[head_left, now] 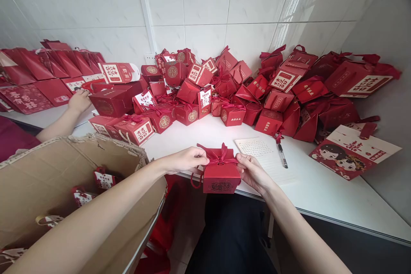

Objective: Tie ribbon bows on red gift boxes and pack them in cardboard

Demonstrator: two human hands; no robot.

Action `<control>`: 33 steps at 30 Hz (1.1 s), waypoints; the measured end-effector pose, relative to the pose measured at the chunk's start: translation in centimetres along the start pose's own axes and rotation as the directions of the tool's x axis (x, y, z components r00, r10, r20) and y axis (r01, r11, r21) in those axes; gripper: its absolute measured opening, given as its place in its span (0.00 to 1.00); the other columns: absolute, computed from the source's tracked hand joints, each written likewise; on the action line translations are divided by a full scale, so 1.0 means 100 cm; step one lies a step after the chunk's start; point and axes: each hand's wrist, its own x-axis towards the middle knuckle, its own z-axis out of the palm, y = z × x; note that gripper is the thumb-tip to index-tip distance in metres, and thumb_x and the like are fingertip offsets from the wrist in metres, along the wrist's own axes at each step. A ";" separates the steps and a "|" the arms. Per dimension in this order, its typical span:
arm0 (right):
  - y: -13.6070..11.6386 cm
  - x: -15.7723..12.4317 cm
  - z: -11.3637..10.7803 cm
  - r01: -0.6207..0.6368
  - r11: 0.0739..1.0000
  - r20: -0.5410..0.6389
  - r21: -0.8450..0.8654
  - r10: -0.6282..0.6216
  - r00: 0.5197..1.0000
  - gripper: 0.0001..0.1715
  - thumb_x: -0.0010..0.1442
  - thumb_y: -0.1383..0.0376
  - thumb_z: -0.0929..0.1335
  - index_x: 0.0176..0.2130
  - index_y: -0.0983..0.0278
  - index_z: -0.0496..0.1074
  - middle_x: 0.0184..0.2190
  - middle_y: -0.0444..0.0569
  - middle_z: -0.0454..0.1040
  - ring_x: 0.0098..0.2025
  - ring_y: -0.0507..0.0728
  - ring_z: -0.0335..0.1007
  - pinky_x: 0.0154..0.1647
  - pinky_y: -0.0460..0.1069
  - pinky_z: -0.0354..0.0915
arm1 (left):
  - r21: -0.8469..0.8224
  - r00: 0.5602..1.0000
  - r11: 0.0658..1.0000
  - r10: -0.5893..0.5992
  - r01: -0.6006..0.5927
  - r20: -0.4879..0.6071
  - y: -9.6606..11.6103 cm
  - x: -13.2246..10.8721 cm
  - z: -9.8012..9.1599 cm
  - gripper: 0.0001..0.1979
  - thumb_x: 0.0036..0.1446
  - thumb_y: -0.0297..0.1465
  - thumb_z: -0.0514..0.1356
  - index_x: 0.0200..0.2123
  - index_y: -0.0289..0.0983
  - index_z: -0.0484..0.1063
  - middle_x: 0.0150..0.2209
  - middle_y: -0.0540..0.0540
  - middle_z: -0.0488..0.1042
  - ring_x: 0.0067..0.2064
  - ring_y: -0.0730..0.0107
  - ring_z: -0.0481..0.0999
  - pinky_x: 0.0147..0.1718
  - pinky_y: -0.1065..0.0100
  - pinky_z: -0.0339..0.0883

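Note:
A small red gift box (221,180) with dark ornament on its front is at the table's front edge, above my lap. A red ribbon (221,157) is tied in a bow across its top, and a twisted red cord handle (195,181) hangs at its left side. My left hand (189,159) pinches the ribbon's left side between thumb and fingers. On the other side, my right hand (252,171) pinches the ribbon's right side, its lower fingers beside the box. Part of each hand's fingers is hidden behind the ribbon and box.
Many red gift boxes (189,113) are heaped along the wall. A notebook (257,147), a black pen (282,156) and a box with cartoon figures (349,154) lie to the right. At left stands an open cardboard carton (128,222); beyond it is another person's hand (79,101).

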 end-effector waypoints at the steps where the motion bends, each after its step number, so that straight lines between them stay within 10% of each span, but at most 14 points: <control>1: 0.001 0.000 0.000 0.007 1.000 -0.004 0.013 -0.007 1.000 0.26 0.43 0.49 0.72 0.20 0.61 0.55 0.15 0.36 0.49 0.17 0.47 0.45 0.19 0.45 0.51 | -0.017 1.000 1.000 -0.006 0.006 0.005 0.000 0.000 0.000 0.17 0.45 0.42 0.58 0.22 0.36 0.57 0.23 0.55 0.60 0.28 0.74 0.67 0.31 0.69 0.64; 13: -0.003 0.004 -0.014 0.158 0.941 -0.053 -0.300 -0.181 0.982 0.22 0.50 0.49 0.68 0.22 0.62 0.59 0.19 0.40 0.58 0.22 0.50 0.54 0.25 0.46 0.54 | 0.106 0.986 0.994 0.057 -0.041 -0.154 -0.009 0.005 0.002 0.15 0.48 0.40 0.56 0.21 0.36 0.59 0.21 0.56 0.56 0.23 0.78 0.58 0.24 0.72 0.53; 17: -0.034 0.006 -0.003 0.227 0.787 -0.141 -0.574 -0.368 0.919 0.19 0.56 0.50 0.63 0.25 0.62 0.61 0.25 0.42 0.63 0.29 0.52 0.60 0.33 0.47 0.57 | 0.077 0.977 0.996 0.052 -0.037 -0.207 -0.007 0.004 0.007 0.19 0.48 0.47 0.55 0.29 0.36 0.60 0.26 0.52 0.63 0.28 0.74 0.65 0.27 0.70 0.58; 25: -0.053 0.043 0.035 0.314 0.382 0.237 -0.869 -0.236 0.942 0.12 0.52 0.56 0.66 0.29 0.63 0.69 0.32 0.48 0.71 0.37 0.55 0.66 0.38 0.48 0.60 | 0.225 0.953 0.973 0.116 -0.052 -0.280 -0.010 0.001 0.015 0.28 0.42 0.45 0.63 0.41 0.37 0.55 0.40 0.45 0.66 0.38 0.65 0.70 0.35 0.64 0.63; 33: -0.044 0.039 0.023 0.029 0.623 -0.030 -0.781 -0.084 0.996 0.07 0.49 0.64 0.65 0.23 0.64 0.65 0.17 0.41 0.66 0.19 0.49 0.60 0.20 0.44 0.55 | 0.274 0.903 0.954 0.223 -0.124 -0.368 -0.016 0.010 -0.007 0.12 0.52 0.31 0.55 0.41 0.37 0.62 0.44 0.43 0.69 0.47 0.64 0.69 0.48 0.60 0.62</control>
